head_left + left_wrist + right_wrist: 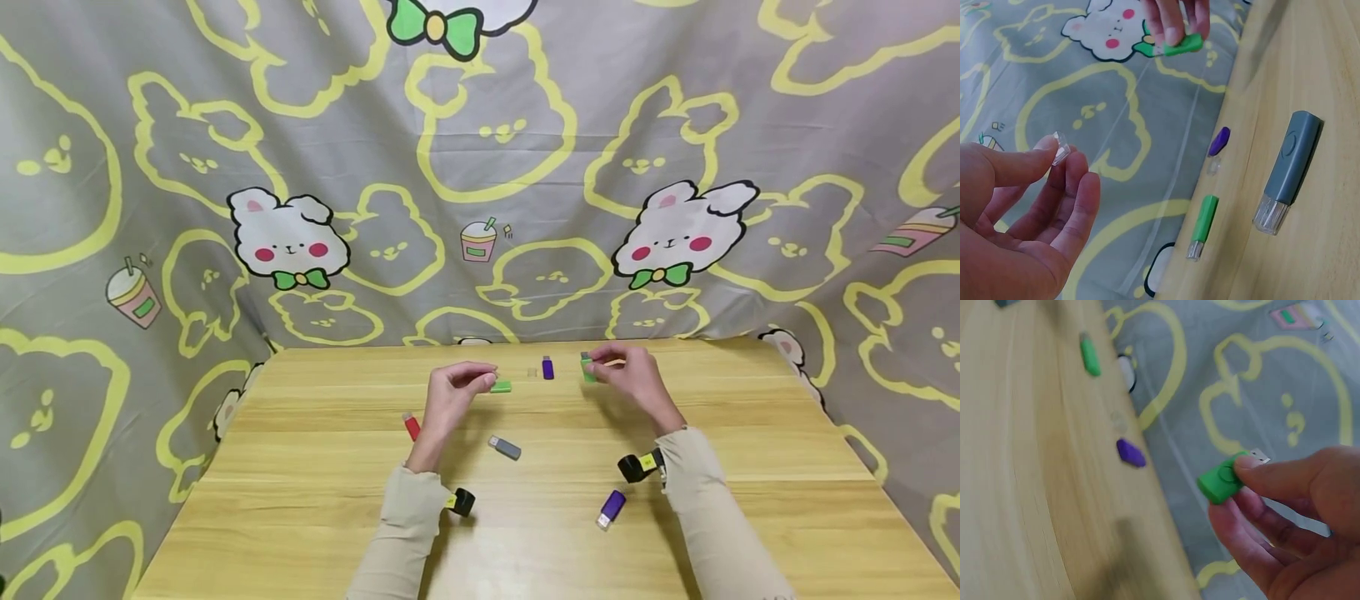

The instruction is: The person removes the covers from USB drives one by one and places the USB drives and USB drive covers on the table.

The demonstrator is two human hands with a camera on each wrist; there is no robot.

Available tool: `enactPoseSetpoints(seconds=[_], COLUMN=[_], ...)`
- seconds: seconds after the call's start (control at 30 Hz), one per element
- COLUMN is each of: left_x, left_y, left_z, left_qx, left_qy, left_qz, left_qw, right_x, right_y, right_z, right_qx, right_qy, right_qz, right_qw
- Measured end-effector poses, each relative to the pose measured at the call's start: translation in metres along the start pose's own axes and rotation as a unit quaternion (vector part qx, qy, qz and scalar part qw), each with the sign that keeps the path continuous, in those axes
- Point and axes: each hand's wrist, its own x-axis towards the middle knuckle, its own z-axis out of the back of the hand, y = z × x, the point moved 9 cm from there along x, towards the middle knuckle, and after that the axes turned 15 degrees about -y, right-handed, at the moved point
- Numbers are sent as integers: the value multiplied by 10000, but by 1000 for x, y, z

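My left hand [448, 398] pinches a small clear plastic cap [1060, 151] between thumb and fingertips, raised above the back of the table. My right hand [636, 379] holds a green USB stick [1219, 481] by thumb and fingers, its bare metal plug [1260, 455] showing without a cap. Just beyond the left fingertips, a second green USB stick [1205, 219] lies on the wood with a clear cap over its end. Between the hands lie a purple USB stick [547, 367] and a loose clear cap [1214, 165].
A grey USB stick [506, 447] lies mid-table, capped. A red one [412, 427] is partly behind the left wrist, and another purple one [612, 508] lies near the right forearm. A patterned curtain [480, 283] rises behind the wooden table [300, 500].
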Motion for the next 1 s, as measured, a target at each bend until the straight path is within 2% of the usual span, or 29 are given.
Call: enactPoseSetpoints(seconds=[0.17, 0.37, 0.47, 0.67, 1.0], left_x=[1, 1, 0, 0, 1], left_y=[1, 2, 2, 3, 6], left_z=[1, 2, 2, -1, -3], left_qx=[60, 79, 51, 90, 164], left_qy=[4, -35, -37, 8, 21], left_qz=[28, -30, -63, -65, -24], left_qw=[10000, 10000, 10000, 9999, 9999], right_x=[18, 34, 38, 41, 44], right_y=[-16, -33, -42, -53, -57], right_z=[-3, -20, -26, -29, -33], right_qx=[-239, -168, -366, -906, -916], right_qy=[-32, 112, 162, 271, 471], right_qz=[-191, -740, -924, -965, -1125], right_qw=[9995, 9971, 9949, 9908, 9883])
